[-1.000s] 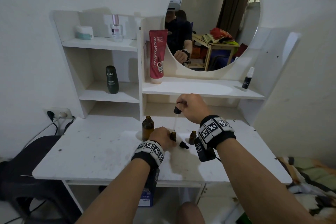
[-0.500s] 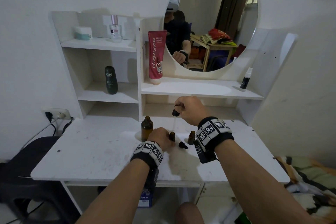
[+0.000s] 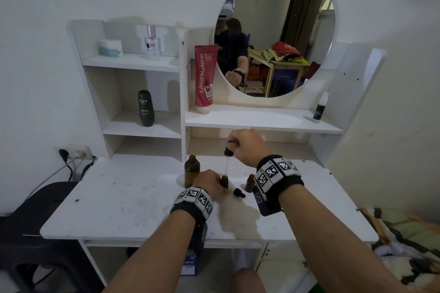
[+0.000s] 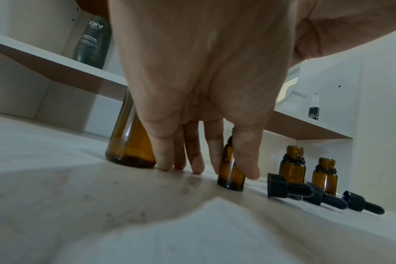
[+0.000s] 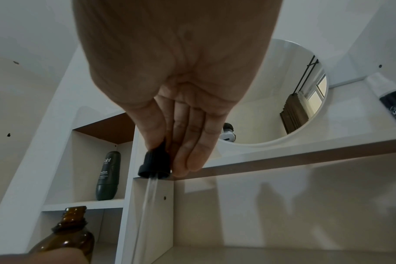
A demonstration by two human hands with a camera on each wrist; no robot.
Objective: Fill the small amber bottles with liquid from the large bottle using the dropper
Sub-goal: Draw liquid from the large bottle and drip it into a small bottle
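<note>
My left hand [image 3: 209, 184] [image 4: 228, 166] pinches a small amber bottle [image 3: 224, 181] [image 4: 230, 171] upright on the white table [image 3: 123, 200], between thumb and forefinger. Just behind it on the left stands the large amber bottle [image 3: 192, 170] [image 4: 130, 142] [image 5: 68, 237], uncapped. My right hand [image 3: 247, 147] [image 5: 170, 146] pinches the black bulb of the dropper [image 3: 228, 152] [image 5: 155, 162]; its glass tube [image 3: 226, 166] [image 5: 147, 205] points down into the small bottle's mouth. Two more small amber bottles [image 4: 292, 166] [image 4: 325, 176] stand open to the right; only one [image 3: 250, 182] shows in the head view.
Black dropper caps [image 4: 283, 186] [image 4: 363, 202] [image 3: 238, 192] lie on the table beside the small bottles. Shelves above carry a dark Kahf bottle [image 3: 146, 108], a red tube [image 3: 204, 78], a perfume bottle [image 3: 152, 43] and a small spray bottle [image 3: 320, 108]. A round mirror [image 3: 276, 31] hangs behind.
The dropper has come down a little, its tip now at the mouth of the small bottle. My left hand keeps hold of that bottle.
</note>
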